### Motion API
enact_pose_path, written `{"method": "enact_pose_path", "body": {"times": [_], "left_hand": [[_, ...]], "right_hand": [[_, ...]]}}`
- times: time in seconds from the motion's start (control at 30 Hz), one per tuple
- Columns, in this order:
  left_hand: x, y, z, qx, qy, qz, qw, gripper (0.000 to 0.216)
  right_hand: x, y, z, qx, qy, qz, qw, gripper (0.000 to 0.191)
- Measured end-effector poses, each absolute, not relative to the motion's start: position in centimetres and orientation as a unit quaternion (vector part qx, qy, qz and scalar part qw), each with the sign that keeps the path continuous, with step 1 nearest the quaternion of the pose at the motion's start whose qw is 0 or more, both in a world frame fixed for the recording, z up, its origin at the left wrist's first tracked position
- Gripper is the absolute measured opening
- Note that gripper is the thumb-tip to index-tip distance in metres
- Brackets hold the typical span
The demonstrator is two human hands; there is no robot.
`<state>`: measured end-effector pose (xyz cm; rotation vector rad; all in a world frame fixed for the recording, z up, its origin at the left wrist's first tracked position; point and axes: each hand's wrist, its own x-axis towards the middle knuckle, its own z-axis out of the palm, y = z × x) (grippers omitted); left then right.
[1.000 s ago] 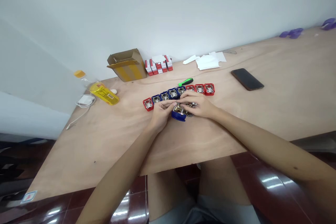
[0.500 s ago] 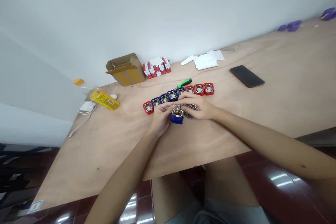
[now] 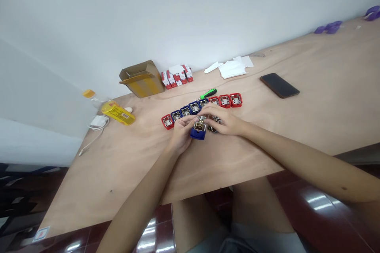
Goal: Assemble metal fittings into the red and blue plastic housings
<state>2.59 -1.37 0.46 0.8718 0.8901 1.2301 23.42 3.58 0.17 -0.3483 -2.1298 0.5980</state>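
A blue battery terminal clamp (image 3: 198, 133) with a brassy metal fitting is held just above the table, its blue side toward me. My left hand (image 3: 181, 132) grips it from the left, thumb along its upper edge. The fingertips of my right hand (image 3: 224, 120) pinch its metal end from the right. Under the right palm lies a small heap of metal parts (image 3: 214, 126), partly covered. Just beyond both hands runs a row of red and blue clamps, among them a red clamp (image 3: 168, 121) at the left end and another red clamp (image 3: 236, 99) at the right end.
A green-handled screwdriver (image 3: 209, 93) lies behind the row. Farther back stand an open cardboard box (image 3: 144, 81), red-and-white small boxes (image 3: 177, 78) and white papers (image 3: 233, 69). A phone (image 3: 279, 85) lies right; a yellow-labelled bottle (image 3: 118, 112) and white charger (image 3: 99, 121) lie left.
The blue clamp has shifted and tilted slightly to the left in my hands. Both hands keep nearly the same place and hold.
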Motion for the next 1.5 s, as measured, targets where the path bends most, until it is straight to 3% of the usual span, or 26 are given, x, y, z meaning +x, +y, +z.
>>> {"method": "enact_pose_path", "body": {"times": [0.17,0.33,0.43,1.07,1.5], "left_hand": [[2.68,-1.38,0.53,0.376,0.385,0.545,0.642,0.037],[2.77,-1.43,0.59,0.382,0.377,0.544,0.645,0.037],[2.76,-1.43,0.66,0.387,0.373,0.536,0.652,0.039],[2.50,-1.19,0.42,0.389,0.370,0.523,0.663,0.038],[2.63,-1.34,0.68,0.392,0.369,0.526,0.658,0.037]], "right_hand": [[23.42,3.57,0.21,-0.139,-0.859,0.222,0.440,0.025],[23.71,3.80,-0.02,-0.131,-0.876,0.190,0.423,0.035],[23.86,3.88,-0.02,-0.145,-0.874,0.180,0.427,0.029],[24.09,4.06,-0.09,-0.132,-0.877,0.206,0.413,0.040],[24.17,4.18,0.03,-0.139,-0.872,0.192,0.428,0.033]]}}
